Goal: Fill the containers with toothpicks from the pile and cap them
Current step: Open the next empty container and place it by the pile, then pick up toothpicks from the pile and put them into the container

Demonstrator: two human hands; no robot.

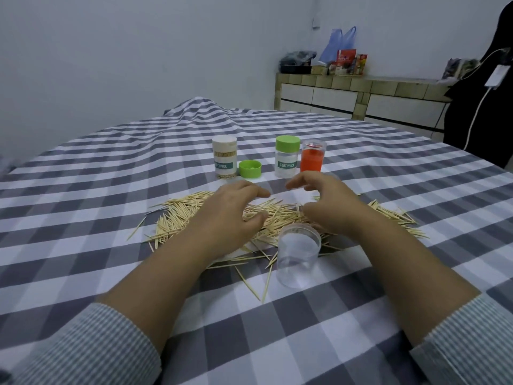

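Note:
A pile of toothpicks [177, 218] lies spread on the checked cloth in the middle of the table. My left hand [230, 212] and my right hand [324, 201] hover over it, fingers loosely curved, holding nothing. An empty clear container [298, 259] stands uncapped at the pile's near edge, just below my right hand. Behind the pile stands a container full of toothpicks [224, 158] with no cap, and a loose green cap [249, 169] lies beside it. To the right are a green-capped container [287, 157] and a clear container with an orange insert [312, 157].
The grey and white checked tablecloth [83, 190] covers the whole table and bunches up at the far edge. A tiled counter [361, 95] with bags and boxes stands at the back right. A dark garment with a white cable [480, 101] hangs at the right edge.

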